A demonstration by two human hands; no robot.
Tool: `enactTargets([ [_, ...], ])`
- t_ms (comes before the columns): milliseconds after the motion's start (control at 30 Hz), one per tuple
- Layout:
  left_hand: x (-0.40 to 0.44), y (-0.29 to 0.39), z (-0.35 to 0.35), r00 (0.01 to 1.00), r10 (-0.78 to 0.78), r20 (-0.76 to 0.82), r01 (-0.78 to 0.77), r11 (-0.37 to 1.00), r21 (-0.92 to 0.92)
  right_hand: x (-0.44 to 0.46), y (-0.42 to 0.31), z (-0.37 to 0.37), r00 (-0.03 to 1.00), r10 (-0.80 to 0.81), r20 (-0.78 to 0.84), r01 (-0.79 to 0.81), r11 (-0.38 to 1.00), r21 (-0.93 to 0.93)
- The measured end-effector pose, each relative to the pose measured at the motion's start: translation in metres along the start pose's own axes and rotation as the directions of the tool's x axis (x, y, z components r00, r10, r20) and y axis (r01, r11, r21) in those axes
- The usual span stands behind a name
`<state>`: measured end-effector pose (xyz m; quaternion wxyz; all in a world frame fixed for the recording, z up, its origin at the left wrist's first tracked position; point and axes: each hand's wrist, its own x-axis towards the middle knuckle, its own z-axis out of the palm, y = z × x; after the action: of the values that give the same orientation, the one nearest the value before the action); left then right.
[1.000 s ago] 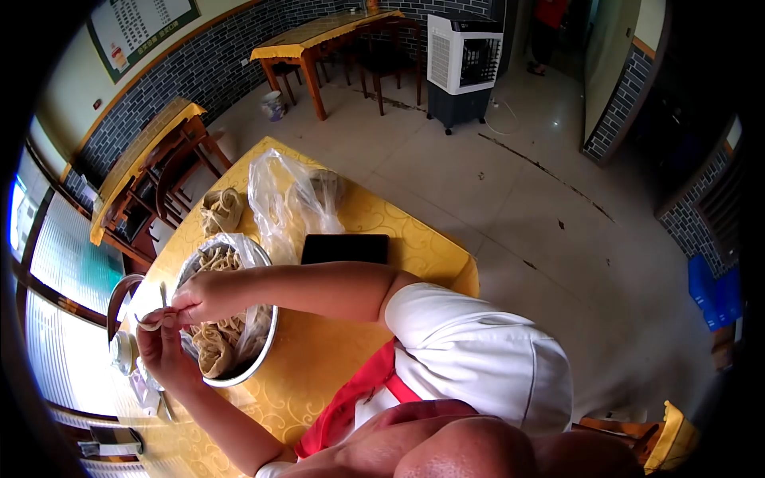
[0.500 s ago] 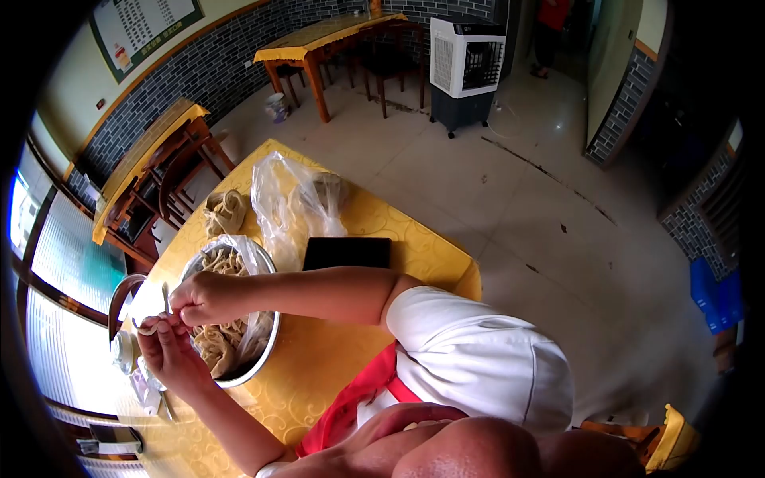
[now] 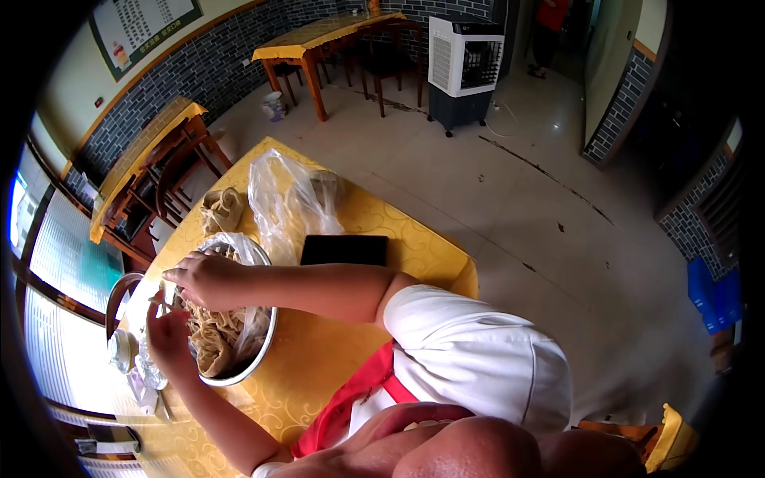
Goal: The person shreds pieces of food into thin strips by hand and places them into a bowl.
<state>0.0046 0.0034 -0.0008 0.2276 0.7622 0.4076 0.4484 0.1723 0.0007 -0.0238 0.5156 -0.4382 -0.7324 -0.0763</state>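
My right hand (image 3: 209, 280) is over the upper left of a metal bowl (image 3: 272, 327), its fingers stretched toward the left, with nothing clearly seen in them. Below it, my left hand (image 3: 169, 336) is closed at the bowl's left edge, fingertips up around something small and pale that I cannot make out. The bowl is lined with clear plastic and holds tan, wrinkled strip-like pieces (image 3: 227, 323). A larger folded tan piece (image 3: 213, 352) lies at its near side.
On the yellow-covered table (image 3: 319, 350) are a tan crumpled bundle (image 3: 221, 210), a clear plastic bag (image 3: 279, 199), a black flat object (image 3: 344, 249) and a white lidded jar (image 3: 121, 350). Beyond stand an air cooler (image 3: 464, 64) and, in the doorway, a person (image 3: 548, 32).
My hands were together, pinching a small pale thing. They have come apart: my right hand has moved up with its fingers extended, and my left hand has shifted slightly up.
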Motion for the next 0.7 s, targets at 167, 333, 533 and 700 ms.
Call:
enactTargets([
  [167, 0.003, -0.004, 0.002, 0.997, 0.035, 0.068, -0.061, 0.901, 0.429, 0.004, 0.004, 0.002, 0.991, -0.089, 0.103, 0.069, 0.981, 0.179],
  [333, 0.003, -0.007, -0.002, 0.977, 0.145, 0.155, -0.202, 0.861, 0.467, 0.004, -0.002, -0.008, 0.956, -0.106, 0.274, 0.069, 0.987, 0.143],
  [533, -0.004, -0.015, -0.031, 0.918, -0.084, 0.388, -0.193, 0.759, 0.622, -0.008, 0.0, -0.008, 0.816, -0.046, 0.577, 0.144, 0.982, -0.125],
  [700, -0.003, -0.024, -0.036, 0.87, -0.165, 0.464, -0.173, 0.78, 0.601, -0.006, -0.003, -0.011, 0.723, 0.02, 0.691, 0.164, 0.966, -0.199],
])
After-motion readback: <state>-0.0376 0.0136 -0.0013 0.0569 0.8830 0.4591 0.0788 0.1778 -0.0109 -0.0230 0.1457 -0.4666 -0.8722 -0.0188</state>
